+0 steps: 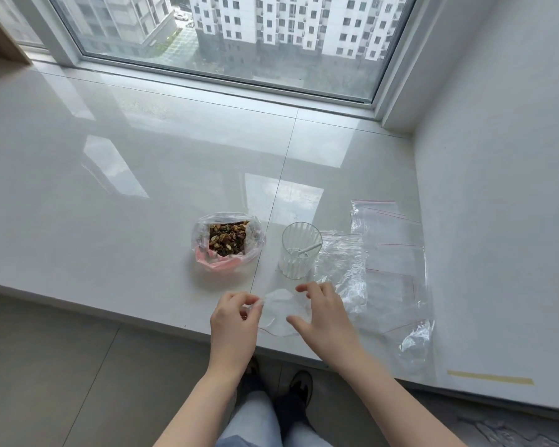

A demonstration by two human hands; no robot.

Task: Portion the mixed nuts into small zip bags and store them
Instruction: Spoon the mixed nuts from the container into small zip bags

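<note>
Looking at where things stand, I'd say this is barely started. The mixed nuts (228, 239) sit all together in their big plastic bag (228, 241), rolled open on the counter (110, 188), just to the left of the clear cup (300, 250). That cup has a white scoop (307, 250) leaning inside and no nuts that I can make out. To the right of the cup there's a loose pile of flat zip bags (391, 269) with red seal lines, and as far as I can tell none of them has anything in it.

One small zip bag (283, 312) is up front, on the near side of the cup by the counter's edge, and both hands are on it. My left hand (234, 319) has its fingers curled, pinching the bag's left edge. My right hand (323, 317) has fingers more spread, fingertips and thumb on the right side, though I can't tell if it's really pinching or just touching.

My guess is the bag's mouth is being worked open. Scooping, sealing and storing all look left to do.
</note>
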